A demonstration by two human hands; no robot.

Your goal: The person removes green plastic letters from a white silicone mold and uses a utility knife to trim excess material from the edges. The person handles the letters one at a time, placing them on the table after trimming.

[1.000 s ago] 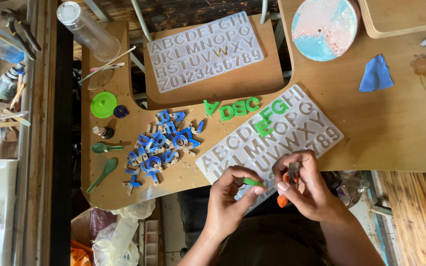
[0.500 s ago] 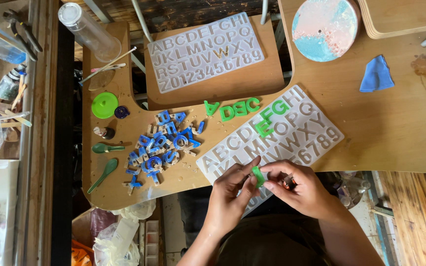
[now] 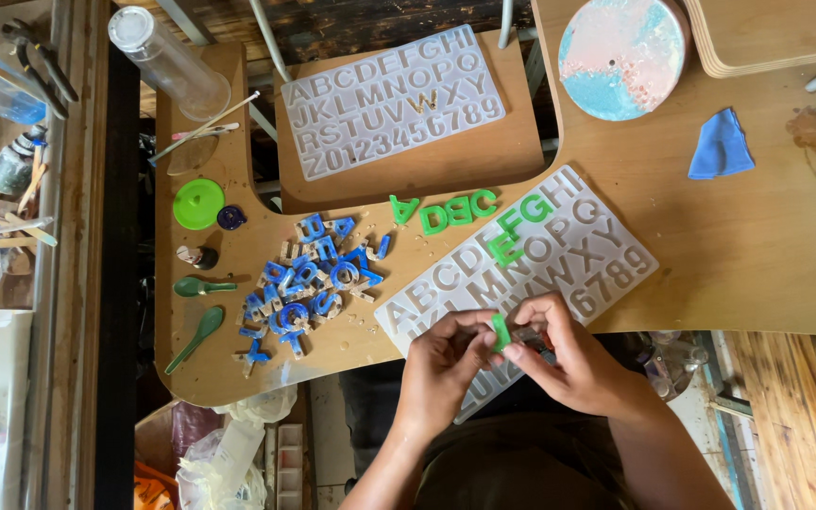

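— Since both hands meet over the near edge of the letter mould [image 3: 521, 260], what are they gripping?
— Left hand [image 3: 441, 364] and right hand [image 3: 569, 354] both pinch one small green piece [image 3: 501, 331], fingertips steadying it above the mould.

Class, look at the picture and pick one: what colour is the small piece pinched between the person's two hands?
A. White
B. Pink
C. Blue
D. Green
D: the small piece held between the left hand and the right hand is green, like the green letters lying on the table; the blue letters lie in a pile off to the side.
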